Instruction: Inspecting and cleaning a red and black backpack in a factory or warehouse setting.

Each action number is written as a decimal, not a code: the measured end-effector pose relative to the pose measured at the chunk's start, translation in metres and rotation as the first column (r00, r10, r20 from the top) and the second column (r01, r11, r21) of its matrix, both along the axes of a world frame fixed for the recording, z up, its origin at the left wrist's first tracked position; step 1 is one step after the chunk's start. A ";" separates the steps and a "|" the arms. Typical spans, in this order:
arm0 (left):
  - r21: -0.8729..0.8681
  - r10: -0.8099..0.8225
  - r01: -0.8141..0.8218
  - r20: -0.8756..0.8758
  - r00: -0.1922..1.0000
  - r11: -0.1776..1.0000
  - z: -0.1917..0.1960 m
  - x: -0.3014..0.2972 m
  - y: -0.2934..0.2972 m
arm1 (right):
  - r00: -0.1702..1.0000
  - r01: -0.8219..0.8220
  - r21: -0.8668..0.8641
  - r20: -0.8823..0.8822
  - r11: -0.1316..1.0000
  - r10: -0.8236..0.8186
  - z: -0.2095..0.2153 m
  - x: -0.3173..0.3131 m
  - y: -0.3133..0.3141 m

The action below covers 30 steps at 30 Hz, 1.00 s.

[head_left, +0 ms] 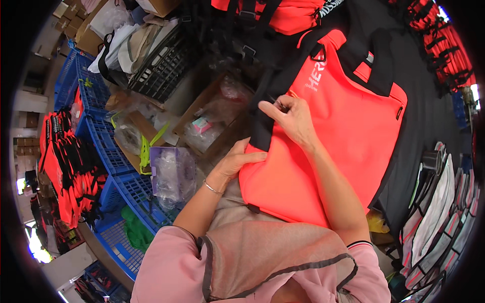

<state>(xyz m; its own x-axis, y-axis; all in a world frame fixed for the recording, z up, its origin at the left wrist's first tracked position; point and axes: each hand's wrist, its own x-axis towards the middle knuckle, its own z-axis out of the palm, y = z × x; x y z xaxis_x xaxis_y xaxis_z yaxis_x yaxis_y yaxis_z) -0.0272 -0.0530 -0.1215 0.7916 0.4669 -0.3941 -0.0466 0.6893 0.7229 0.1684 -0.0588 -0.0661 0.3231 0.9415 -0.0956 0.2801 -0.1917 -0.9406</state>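
Observation:
A bright coral-red bag (348,146) with black straps and dark trim lies across my lap and the dark surface on the right. My left hand (235,160) grips its left edge, thumb on top and fingers hidden behind the fabric. Over the bag's upper left side, my right hand (295,118) is closed, with thumb and fingers pinched around a small dark thing that I cannot make out. It sits beside the bag's black side strap (263,121). A black webbing handle (381,63) lies at the bag's upper right.
More red bags (293,17) lie beyond. On the left stand blue plastic crates (101,136), a black crate (161,68) and a purple box (164,171) with clear plastic. An open carton (202,113) holds plastic wrap. Grey-white fabric pieces (434,207) are stacked at right.

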 end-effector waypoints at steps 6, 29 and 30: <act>0.698 0.324 -0.078 -0.227 0.919 0.711 0.017 0.014 -0.012 | 0.724 0.119 -0.029 0.686 0.993 -0.067 0.020 -0.026 0.018; 0.847 0.493 -0.303 0.057 0.868 0.436 0.051 0.004 0.034 | 0.708 0.562 0.346 0.267 0.751 -0.653 0.043 0.146 -0.109; 0.902 0.510 -0.306 0.118 0.852 0.303 0.070 0.018 0.046 | 0.692 0.568 0.376 0.265 0.733 -0.672 0.035 0.166 -0.116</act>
<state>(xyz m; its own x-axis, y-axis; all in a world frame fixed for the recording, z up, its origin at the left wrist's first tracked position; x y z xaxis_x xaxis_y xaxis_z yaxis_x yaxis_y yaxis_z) -0.0096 -0.0072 -0.0517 0.3646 0.8625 0.3510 0.0561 -0.3966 0.9163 0.3346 -0.1745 -0.0312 0.8006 0.4832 0.3542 0.5048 -0.2255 -0.8333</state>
